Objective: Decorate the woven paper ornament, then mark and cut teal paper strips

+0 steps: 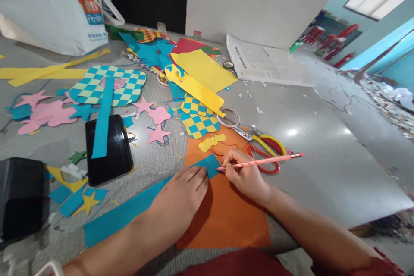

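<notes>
A pink pencil [263, 161] is pinched in my right hand [245, 177], its tip at the right end of a long blue paper strip [129, 209]. My left hand [181, 194] lies flat on that strip with the fingers stretched out, pressing it down. Under both hands is an orange sheet [226, 224], which the strip partly overlaps. Just beyond my right hand rest scissors with red and yellow handles [270, 144]. A small row of yellow paper flower shapes [211, 142] sits on the orange sheet. Behind it are yellow-and-blue checkered woven pieces [200, 125].
A phone [108, 151] with another blue strip [103, 125] across it lies to the left, near a black box [21, 198]. Pink cutouts [51, 114] and a green-and-blue woven piece [126, 75] are further back. A white bag [51, 13], yellow paper [203, 67] and newspaper [258, 60] stand or lie behind.
</notes>
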Demonstrator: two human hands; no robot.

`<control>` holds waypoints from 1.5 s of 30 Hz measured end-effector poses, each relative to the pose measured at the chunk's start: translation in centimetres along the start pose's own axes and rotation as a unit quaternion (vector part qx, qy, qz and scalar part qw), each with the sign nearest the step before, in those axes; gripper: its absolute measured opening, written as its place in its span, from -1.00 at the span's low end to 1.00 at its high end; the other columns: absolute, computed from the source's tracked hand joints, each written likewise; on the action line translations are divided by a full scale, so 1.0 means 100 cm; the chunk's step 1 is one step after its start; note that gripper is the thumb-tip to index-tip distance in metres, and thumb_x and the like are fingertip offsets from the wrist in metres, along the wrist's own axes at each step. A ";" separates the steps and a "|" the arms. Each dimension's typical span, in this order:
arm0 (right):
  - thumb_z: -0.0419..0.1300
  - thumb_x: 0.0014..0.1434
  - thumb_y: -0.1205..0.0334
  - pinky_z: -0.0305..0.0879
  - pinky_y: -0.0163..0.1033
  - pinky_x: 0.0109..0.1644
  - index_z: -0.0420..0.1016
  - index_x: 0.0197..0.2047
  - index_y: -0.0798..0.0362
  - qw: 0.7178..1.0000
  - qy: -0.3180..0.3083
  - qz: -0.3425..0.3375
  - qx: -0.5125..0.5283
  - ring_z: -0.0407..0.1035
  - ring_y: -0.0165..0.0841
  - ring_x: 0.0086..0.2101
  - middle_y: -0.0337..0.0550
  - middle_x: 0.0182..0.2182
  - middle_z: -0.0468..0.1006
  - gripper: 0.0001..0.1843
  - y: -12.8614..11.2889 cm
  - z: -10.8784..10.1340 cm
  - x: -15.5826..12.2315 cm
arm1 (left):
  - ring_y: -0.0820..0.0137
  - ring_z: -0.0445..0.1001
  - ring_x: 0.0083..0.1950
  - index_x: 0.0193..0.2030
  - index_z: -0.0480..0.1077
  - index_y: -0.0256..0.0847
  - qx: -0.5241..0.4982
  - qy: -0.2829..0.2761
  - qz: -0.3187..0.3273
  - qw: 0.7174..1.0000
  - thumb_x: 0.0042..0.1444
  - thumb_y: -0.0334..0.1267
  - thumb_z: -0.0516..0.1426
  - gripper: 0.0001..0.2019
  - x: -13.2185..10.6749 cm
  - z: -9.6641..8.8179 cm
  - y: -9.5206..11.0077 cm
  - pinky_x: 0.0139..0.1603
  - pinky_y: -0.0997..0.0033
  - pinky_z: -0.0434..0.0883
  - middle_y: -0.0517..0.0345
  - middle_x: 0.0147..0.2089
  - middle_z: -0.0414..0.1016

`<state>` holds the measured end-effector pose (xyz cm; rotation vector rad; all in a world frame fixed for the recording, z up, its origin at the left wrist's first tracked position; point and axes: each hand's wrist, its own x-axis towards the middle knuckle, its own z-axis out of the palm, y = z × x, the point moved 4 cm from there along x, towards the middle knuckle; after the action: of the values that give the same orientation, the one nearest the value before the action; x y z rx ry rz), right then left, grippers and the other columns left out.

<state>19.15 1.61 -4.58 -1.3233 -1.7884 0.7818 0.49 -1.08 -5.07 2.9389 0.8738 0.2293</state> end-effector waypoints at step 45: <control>0.16 0.38 0.26 0.56 -0.37 -0.25 0.57 0.00 0.03 0.998 0.012 0.051 0.043 0.64 -0.37 -0.30 -0.10 -0.21 0.73 -0.80 -0.033 0.000 -0.022 | 0.16 0.46 0.34 0.31 0.44 -0.38 0.035 -0.036 0.007 0.999 0.29 -0.43 0.06 -0.53 -0.001 -0.005 0.009 0.34 0.19 0.38 -0.16 0.34 0.49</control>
<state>17.92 -1.45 -2.31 -1.3701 -1.6599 0.8845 0.79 -1.85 -4.49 2.9969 0.8701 0.0944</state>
